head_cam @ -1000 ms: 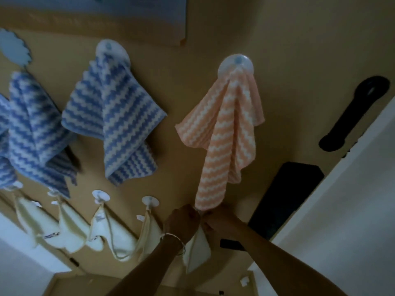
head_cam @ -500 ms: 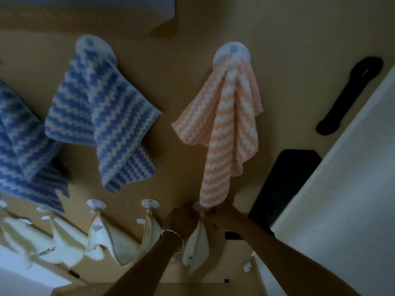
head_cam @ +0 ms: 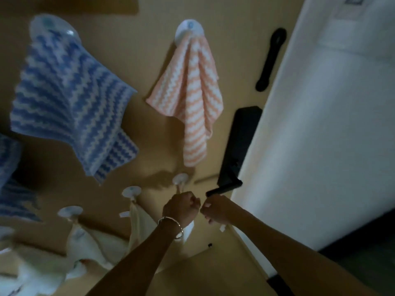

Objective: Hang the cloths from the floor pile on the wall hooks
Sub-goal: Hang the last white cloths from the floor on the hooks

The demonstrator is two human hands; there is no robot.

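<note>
Cloths are nearly all up on that wall (head_cam: 132, 50), aren't they; which one is being hung?

The cream cloth (head_cam: 189, 228) on the low row; it hangs under the small hook (head_cam: 180, 179), mostly hidden behind the wrist with the bracelet (head_cam: 171, 221); the floor pile is out of sight from here.

And the hands?

Both are raised just beneath that hook, knuckles almost touching; the left hand (head_cam: 181, 207) is curled into a tight fist round the cloth's top, where thin strands run up to the hook; the right hand (head_cam: 215, 210) is curled too, but whether it pinches the loop or nothing at all, I cannot tell; it is too dim and blurred.

Why so close together?

My guess is that a small loop needs two hands; one takes the cloth's weight, the other guides the loop onto the peg.

Why that hook?

The big ones above are taken; the peach striped cloth (head_cam: 190, 99) hangs directly over it, the blue striped cloth (head_cam: 70, 99) further left; other cream cloths (head_cam: 139, 221) fill the low hooks leftward, so this end one looks like the next in the row.
</note>
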